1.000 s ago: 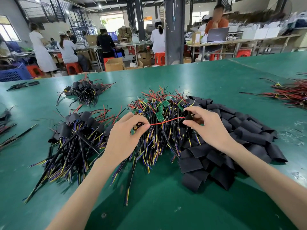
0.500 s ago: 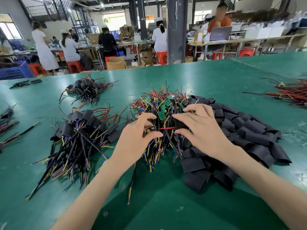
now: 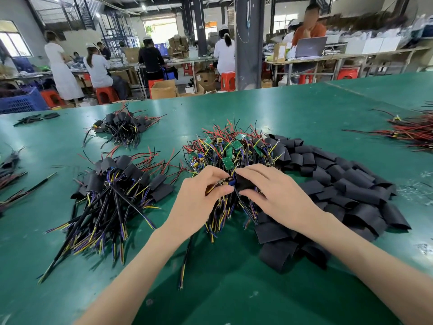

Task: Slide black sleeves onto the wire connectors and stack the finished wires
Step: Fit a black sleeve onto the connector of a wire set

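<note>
While left hand (image 3: 194, 202) pinches a connector (image 3: 226, 182), right hand (image 3: 278, 198) pinches a black sleeve (image 3: 244, 184)

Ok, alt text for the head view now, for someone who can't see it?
Two bare hands meet over a green table: the left hand pinches a wire's connector while the right hand holds a black sleeve up to it. Behind them lie unsleeved wires, with loose sleeves to the right and finished wires to the left.

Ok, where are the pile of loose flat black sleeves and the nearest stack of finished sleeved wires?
Loose pile of flat black sleeves (image 3: 346, 184), head view, on a sleeve mid-pile.
Nearest stack of finished sleeved wires (image 3: 110, 191), head view, on its cables.
</note>
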Action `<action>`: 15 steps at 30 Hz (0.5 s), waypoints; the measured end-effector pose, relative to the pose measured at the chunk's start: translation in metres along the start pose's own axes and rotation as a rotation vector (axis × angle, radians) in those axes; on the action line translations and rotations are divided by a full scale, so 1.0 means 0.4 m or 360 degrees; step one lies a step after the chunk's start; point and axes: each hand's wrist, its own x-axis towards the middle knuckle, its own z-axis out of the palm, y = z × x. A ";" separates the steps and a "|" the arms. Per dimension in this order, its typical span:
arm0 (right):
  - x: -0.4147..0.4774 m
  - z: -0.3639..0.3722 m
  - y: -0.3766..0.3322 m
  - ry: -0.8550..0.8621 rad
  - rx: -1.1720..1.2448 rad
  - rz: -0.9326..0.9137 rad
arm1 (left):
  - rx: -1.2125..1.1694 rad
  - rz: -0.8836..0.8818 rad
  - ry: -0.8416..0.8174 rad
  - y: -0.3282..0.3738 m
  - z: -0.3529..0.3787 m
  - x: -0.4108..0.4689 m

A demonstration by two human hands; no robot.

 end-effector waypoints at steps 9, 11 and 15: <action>0.000 0.000 -0.002 0.0038 0.0176 0.0039 | -0.0241 -0.0103 -0.0038 0.011 -0.003 0.001; 0.000 -0.001 -0.003 0.0052 0.0180 0.0039 | -0.0253 -0.0109 -0.0047 0.012 -0.004 0.001; -0.002 0.004 -0.002 0.0038 0.0198 0.0049 | -0.0264 -0.0119 -0.0033 0.013 -0.005 0.001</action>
